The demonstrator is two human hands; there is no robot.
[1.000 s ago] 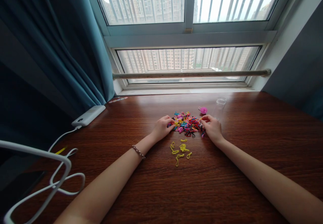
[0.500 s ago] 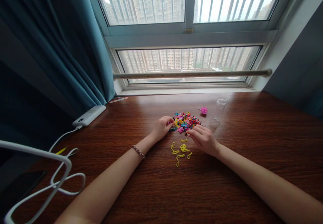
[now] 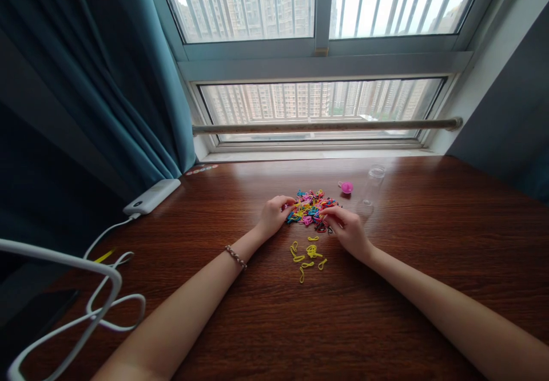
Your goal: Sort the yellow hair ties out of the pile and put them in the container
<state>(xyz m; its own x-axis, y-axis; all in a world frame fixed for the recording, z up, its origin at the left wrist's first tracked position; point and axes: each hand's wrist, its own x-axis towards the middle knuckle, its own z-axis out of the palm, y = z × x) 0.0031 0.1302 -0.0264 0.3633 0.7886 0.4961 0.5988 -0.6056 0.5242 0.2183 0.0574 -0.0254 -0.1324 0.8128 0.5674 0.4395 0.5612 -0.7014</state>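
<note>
1. Multicoloured small rubber bands lie in a loose pile of rubber bands (image 3: 312, 208) on the wooden table (image 3: 386, 289), directly between the two hands and touched by both.
2. At the pile's left edge the left hand (image 3: 273, 216) rests on the table with its fingers curled in and the fingertips in the bands; whether they pinch one cannot be told.
3. On that arm's wrist sits a beaded bracelet (image 3: 235, 257).
4. At the pile's right, nearer edge the right hand (image 3: 348, 229) lies knuckles up, its thumb and forefinger drawn together at the bands; too small to tell whether a band is pinched.
5. Just on the near side of both hands, between the wrists, lie several yellow rubber bands (image 3: 309, 255), set apart from the pile.
6. Beyond the right hand a small pink lid (image 3: 345, 187) lies on the table, and just to its right a clear small jar (image 3: 371, 189) lies tipped.
7. Well to the left of the left hand a white power bank (image 3: 151, 196) lies by the teal curtain (image 3: 107, 72), a white cable (image 3: 103, 238) running from it.
</note>
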